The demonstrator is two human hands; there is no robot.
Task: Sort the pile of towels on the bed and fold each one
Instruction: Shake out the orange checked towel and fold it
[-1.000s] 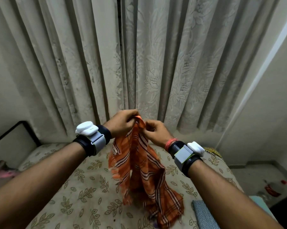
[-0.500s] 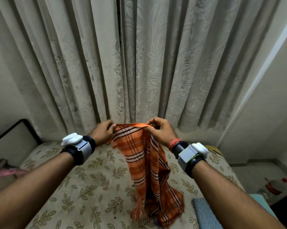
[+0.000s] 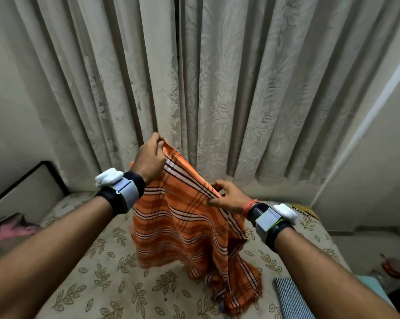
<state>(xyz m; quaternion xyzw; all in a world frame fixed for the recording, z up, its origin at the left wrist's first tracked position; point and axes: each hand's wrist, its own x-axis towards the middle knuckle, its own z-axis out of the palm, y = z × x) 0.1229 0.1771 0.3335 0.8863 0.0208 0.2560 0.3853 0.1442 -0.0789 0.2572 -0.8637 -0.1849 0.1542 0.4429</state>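
An orange towel (image 3: 183, 229) with dark and white checked stripes hangs in the air over the bed (image 3: 97, 272). My left hand (image 3: 149, 158) pinches its top corner, raised high in front of the curtain. Lower and to the right, my right hand (image 3: 227, 200) pinches the same upper edge. The edge runs taut and slanting between the two hands. The towel's lower end trails down and rests crumpled on the sheet. Both wrists carry grey and white bands.
The bed has a beige sheet with a leaf print. A grey striped towel (image 3: 290, 298) lies at its right edge, a pink cloth (image 3: 12, 231) at the far left. A patterned curtain (image 3: 217, 88) hangs behind. Floor with red items (image 3: 393, 265) lies to the right.
The hands went from pinching together to apart along the towel's edge. My left hand has risen and my right hand has dropped, so the towel now spreads out slanted.
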